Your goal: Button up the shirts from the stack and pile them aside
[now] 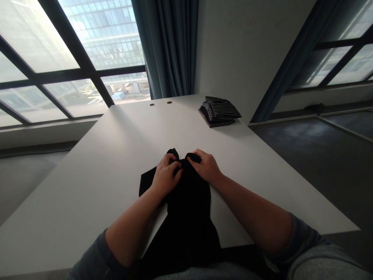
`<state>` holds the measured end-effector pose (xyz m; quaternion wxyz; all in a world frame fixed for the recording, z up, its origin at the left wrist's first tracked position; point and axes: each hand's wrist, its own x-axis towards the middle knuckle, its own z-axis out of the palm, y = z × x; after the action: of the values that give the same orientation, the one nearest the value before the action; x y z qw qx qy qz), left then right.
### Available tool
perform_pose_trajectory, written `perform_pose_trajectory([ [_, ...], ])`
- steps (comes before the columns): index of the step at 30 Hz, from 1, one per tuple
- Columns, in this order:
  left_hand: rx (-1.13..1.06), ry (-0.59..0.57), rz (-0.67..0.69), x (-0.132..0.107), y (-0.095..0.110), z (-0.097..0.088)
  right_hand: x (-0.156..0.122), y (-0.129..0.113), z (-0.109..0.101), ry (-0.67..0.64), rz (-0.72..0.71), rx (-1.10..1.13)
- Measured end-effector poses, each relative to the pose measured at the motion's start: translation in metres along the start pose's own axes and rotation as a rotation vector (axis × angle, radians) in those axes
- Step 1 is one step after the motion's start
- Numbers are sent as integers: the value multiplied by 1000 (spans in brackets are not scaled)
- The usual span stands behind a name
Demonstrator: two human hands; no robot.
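A black garment (189,198) lies on the white table in front of me, its lower end reaching over the near edge toward my body. My left hand (166,174) has its fingers curled into the cloth at the upper left, where a piece stands up in a small fold. On the upper right, my right hand (206,166) pinches a rolled edge of the same cloth between thumb and fingers. A small white bit shows between the two hands, too small to make out. One black flap spreads out to the left beneath my left wrist.
A stack of folded clothes (223,111), with a striped piece on top, sits at the table's far right corner. Two round cable holes (169,102) are set near the far edge of the white table (116,155). Behind it are a blue curtain (171,46), a pillar and windows.
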<state>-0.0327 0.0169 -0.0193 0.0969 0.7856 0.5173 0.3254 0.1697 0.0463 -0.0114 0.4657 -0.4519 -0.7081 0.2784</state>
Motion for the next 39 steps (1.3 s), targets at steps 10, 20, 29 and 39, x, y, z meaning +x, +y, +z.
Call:
perform_pose_trajectory([
  [10, -308, -377, 57, 8, -16, -19, 6, 17, -3, -77, -197, -105],
  [20, -765, -542, -219, 9, -32, -20, 7, 18, -3, -275, -402, -95],
  [29, -797, -399, -303, 5, -17, -10, 4, 19, 1, -260, -383, -9],
  [39, -882, -298, -400, 1, 1, 2, 2, 20, 2, -197, -672, -234],
])
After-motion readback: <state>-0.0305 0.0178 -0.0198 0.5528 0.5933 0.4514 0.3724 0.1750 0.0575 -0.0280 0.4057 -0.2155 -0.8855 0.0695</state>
